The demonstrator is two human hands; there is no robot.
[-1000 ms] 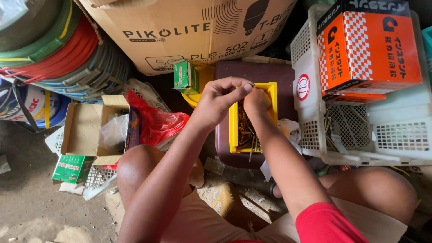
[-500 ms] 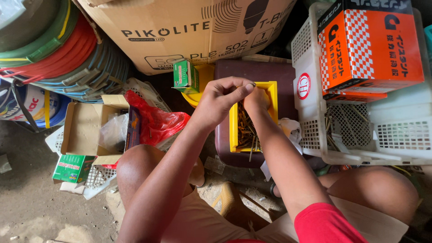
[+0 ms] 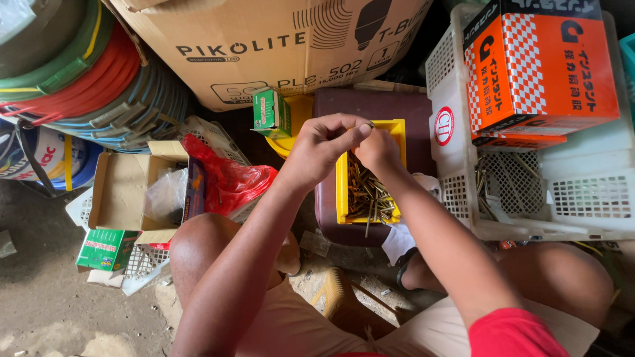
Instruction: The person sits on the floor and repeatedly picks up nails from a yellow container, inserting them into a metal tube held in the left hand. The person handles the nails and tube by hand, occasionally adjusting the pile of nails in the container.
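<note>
Here the left hand [image 3: 324, 149] and right hand [image 3: 378, 147] met above the yellow bin [image 3: 344, 192], each grip pinched on something small, apparently a screw [image 3: 368, 124]. The bin, on a maroon box [image 3: 370, 106], held many screws, so much seemingly remained.

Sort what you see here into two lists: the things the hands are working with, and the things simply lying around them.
In use:
left hand
right hand
yellow bin
brass-coloured screws
maroon box under the bin

Lying about:
orange checked carton
white basket
small green box
red plastic bag
large cardboard carton
coiled hoses
</note>
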